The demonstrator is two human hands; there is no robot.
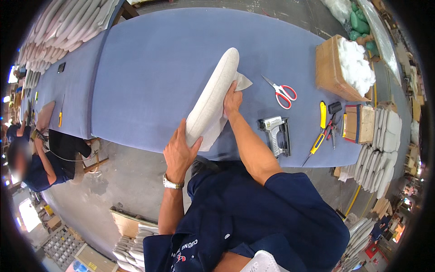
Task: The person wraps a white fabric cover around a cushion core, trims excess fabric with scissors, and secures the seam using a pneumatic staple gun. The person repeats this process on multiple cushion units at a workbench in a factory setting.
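Note:
A long, light-grey fabric-covered padded panel (213,93) stands on its edge, slanting across the blue table. My left hand (179,152) grips its near lower end, thumb on one side and fingers on the other. My right hand (232,99) is at the panel's right side, closed on the cloth there; some of its fingers are hidden. A loose corner of fabric (243,82) sticks out past that hand. To the right of it lie scissors (284,94) with red-and-white handles. A silver-and-black staple gun (274,135) rests nearer to me.
Along the table's right side are a cardboard box (327,68) of white stuffing (355,65), a yellow-handled screwdriver (316,144), pliers (330,127) and a small wooden box (359,123). Stacked grey panels (68,22) fill the far left. A co-worker (43,158) sits at left.

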